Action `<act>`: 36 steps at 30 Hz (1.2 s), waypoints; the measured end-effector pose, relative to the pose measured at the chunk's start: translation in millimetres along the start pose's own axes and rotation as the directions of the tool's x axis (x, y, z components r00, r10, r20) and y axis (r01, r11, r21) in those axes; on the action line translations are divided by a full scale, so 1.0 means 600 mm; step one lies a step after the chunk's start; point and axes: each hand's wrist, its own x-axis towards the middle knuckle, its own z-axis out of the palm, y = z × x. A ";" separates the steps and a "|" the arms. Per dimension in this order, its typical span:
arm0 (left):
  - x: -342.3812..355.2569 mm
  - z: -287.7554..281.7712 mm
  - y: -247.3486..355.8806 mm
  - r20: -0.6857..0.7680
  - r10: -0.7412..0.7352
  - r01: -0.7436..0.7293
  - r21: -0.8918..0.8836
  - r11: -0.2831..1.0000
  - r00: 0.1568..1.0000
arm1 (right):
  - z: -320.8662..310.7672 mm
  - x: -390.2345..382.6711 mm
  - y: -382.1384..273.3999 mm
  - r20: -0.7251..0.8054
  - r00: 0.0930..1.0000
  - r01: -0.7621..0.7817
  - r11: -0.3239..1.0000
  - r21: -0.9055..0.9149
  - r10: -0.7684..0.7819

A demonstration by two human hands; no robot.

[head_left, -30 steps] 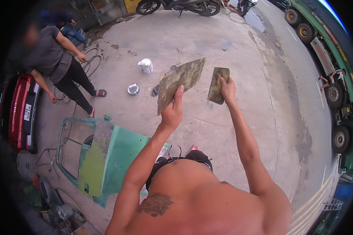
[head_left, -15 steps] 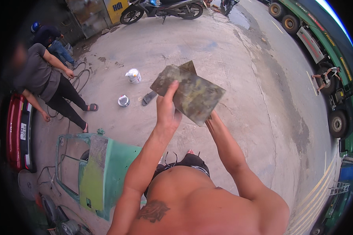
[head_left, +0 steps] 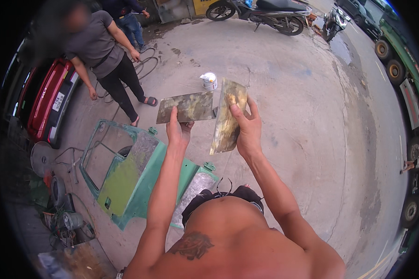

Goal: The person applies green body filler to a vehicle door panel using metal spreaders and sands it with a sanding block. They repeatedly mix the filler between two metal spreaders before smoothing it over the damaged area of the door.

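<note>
My left hand (head_left: 177, 132) grips the lower edge of a flat, rectangular plate (head_left: 188, 106), thumb on top and fingers beneath. Brown and yellowish smears cover its face. A second stained rectangular plate (head_left: 224, 132) stands nearly upright in my right hand (head_left: 249, 130), with the thumb across its face and fingers behind. The two plates are held close together in front of me, the right one tilted. Below them to the left lies a green vehicle door (head_left: 146, 174) with a yellow-green patch and bare grey areas.
A white bucket (head_left: 210, 82) stands on the concrete beyond the plates. At left are a person in a grey shirt (head_left: 95, 42), a red car (head_left: 51, 102) and a hose (head_left: 146, 69). A motorbike (head_left: 265, 16) is parked at the back; a green truck (head_left: 407, 60) is at right.
The plates were overlapping and are now side by side, one in each hand. The view has turned left, so the door, person and red car sit further into the picture.
</note>
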 end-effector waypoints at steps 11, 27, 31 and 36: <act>-0.140 0.102 0.074 0.651 0.367 -0.743 0.522 0.419 0.664 | -0.004 0.021 0.046 0.064 0.997 -0.041 0.998 -0.040 0.044; -0.189 0.070 0.097 0.373 0.376 -0.346 -0.147 0.927 0.848 | 0.011 0.071 -0.150 0.169 0.937 0.314 0.949 -0.037 -0.304; -0.189 0.062 0.046 0.180 0.396 -0.387 -0.085 0.918 0.900 | 0.031 0.011 -0.079 0.383 0.916 0.110 0.993 0.034 -0.115; -0.166 -0.025 0.104 0.019 0.453 -0.453 0.042 0.890 0.891 | -0.122 0.052 0.045 0.520 0.688 -0.074 0.761 -0.645 0.507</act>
